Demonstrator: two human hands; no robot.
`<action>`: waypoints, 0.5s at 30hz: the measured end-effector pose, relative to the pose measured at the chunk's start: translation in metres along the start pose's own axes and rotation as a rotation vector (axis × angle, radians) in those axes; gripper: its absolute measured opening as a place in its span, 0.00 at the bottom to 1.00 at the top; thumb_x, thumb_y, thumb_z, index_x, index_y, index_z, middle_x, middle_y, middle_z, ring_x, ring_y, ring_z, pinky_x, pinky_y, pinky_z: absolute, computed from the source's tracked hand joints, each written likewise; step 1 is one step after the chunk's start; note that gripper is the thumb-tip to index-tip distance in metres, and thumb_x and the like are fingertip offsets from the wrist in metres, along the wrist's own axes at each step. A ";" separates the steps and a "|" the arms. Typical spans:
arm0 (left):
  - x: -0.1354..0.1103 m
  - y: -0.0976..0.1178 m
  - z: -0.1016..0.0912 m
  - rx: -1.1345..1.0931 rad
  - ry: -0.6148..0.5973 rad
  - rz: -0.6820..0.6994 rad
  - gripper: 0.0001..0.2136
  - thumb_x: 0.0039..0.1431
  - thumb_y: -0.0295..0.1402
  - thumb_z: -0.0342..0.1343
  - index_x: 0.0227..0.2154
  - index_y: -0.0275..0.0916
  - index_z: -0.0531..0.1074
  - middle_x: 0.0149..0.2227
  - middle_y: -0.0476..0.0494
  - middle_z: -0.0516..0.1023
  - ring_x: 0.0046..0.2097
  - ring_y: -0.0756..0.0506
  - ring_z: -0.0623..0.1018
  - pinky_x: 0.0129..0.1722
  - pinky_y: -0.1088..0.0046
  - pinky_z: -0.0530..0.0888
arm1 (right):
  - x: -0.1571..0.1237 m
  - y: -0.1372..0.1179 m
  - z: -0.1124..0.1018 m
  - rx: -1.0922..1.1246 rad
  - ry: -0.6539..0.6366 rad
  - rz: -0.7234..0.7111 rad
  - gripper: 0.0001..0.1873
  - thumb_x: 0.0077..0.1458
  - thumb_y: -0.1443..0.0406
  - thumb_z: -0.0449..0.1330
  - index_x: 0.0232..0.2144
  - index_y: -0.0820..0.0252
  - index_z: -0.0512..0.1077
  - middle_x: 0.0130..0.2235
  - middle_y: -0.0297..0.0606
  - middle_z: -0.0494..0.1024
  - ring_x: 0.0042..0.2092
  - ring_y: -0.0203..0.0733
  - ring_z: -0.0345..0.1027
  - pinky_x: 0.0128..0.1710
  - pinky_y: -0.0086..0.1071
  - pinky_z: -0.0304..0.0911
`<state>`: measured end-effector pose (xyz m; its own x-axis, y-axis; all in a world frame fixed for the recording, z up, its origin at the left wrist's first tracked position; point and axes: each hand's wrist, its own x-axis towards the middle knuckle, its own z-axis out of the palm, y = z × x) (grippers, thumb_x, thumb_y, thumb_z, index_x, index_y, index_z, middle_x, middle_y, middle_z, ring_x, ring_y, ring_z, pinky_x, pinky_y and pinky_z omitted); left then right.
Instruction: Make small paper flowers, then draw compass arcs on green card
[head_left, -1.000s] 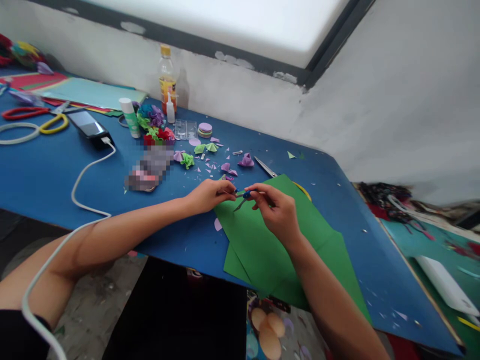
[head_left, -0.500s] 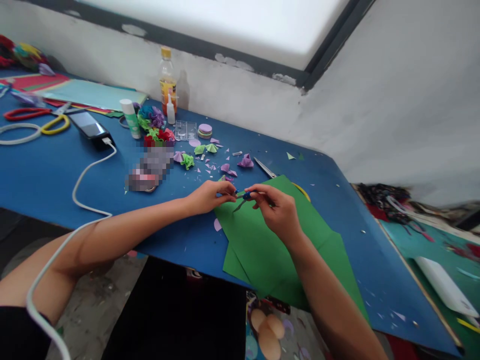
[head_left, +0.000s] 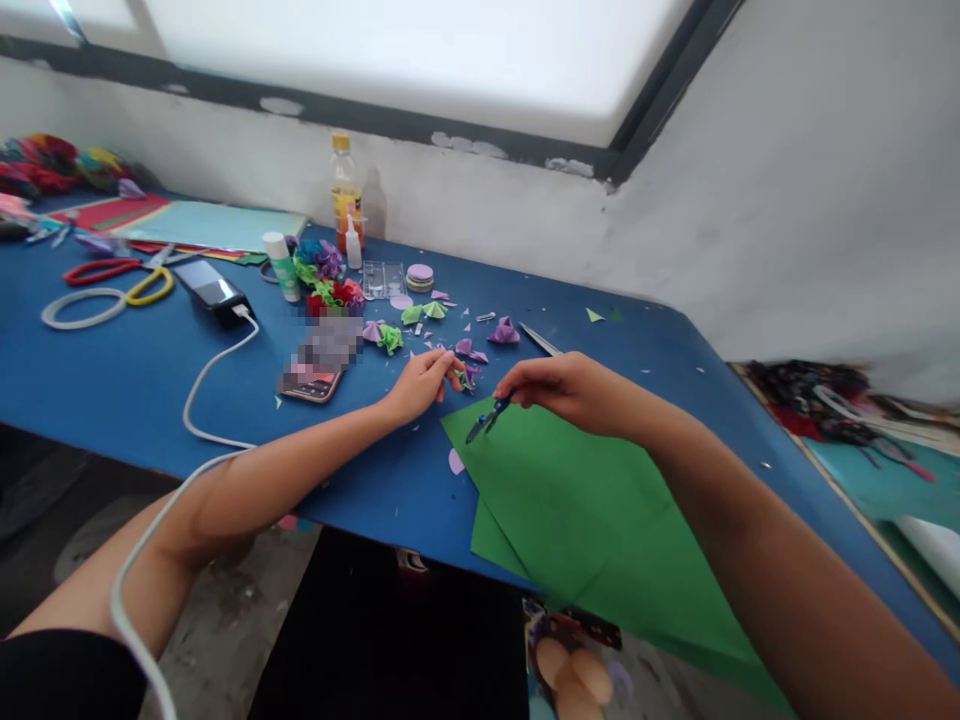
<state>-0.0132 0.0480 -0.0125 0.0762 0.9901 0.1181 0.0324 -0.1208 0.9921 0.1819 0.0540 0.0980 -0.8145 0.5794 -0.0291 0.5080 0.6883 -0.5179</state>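
Observation:
My right hand (head_left: 551,385) has its fingers closed on a blue drawing compass (head_left: 489,415), whose legs point down and left over a corner of the green paper sheets (head_left: 592,490). To its left, my left hand (head_left: 427,385) is above the blue table with curled fingers; whether anything is pinched in them is hidden. Small purple and green paper scraps (head_left: 469,378) lie right by its fingertips. A round lilac paper piece (head_left: 457,461) rests beside the sheets' left edge. Behind the right hand, the blades of a pair of scissors (head_left: 540,340) stick out.
Folded paper pieces (head_left: 504,331) and cuttings lie behind my hands. A phone (head_left: 319,365), glue stick (head_left: 281,267), glue bottle (head_left: 353,247) and drink bottle (head_left: 345,200) stand or lie left. A white cable (head_left: 196,385) crosses my left forearm from a black device (head_left: 217,292).
My hands have moved apart. The compass, earlier between both hands, is now in the right hand alone with its legs lowered over the paper. The view has shifted slightly left.

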 end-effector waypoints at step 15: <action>0.002 0.007 -0.002 -0.106 -0.014 -0.091 0.14 0.66 0.26 0.42 0.26 0.34 0.68 0.18 0.54 0.70 0.15 0.56 0.64 0.18 0.80 0.59 | 0.030 0.006 0.002 -0.439 0.072 -0.156 0.10 0.57 0.67 0.53 0.34 0.59 0.76 0.35 0.39 0.70 0.33 0.35 0.65 0.35 0.30 0.61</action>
<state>-0.0148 0.0490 -0.0051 0.0921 0.9954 0.0274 -0.0654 -0.0214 0.9976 0.1600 0.0753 0.0925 -0.8769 0.4725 0.0880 0.4641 0.8801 -0.1004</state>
